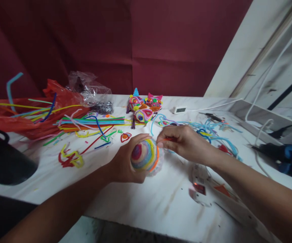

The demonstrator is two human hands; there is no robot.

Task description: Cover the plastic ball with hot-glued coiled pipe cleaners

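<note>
My left hand (124, 160) is wrapped around a ball (143, 156) covered in rings of coloured pipe cleaner, running from a dark pink centre out through blue and yellow. The ball's far right part is pale and bumpy. An orange pipe cleaner (158, 156) lies along the outermost coloured ring. At the ball's upper right edge, my right hand (183, 143) pinches this orange strand between thumb and fingers. Behind the hands, several finished-looking ornaments (143, 115) with pointed ears and tassels sit together. An eye-shaped piece (126, 136) in red and orange lies left of the ball.
Pipe cleaners (92, 121) in many colours lie at left beside a red plastic bag (59, 94). Light blue ones (211, 130) are tangled at right. A white glue-gun-like device (200, 184) with a red light lies near my right forearm. A black container (6, 157) stands at left.
</note>
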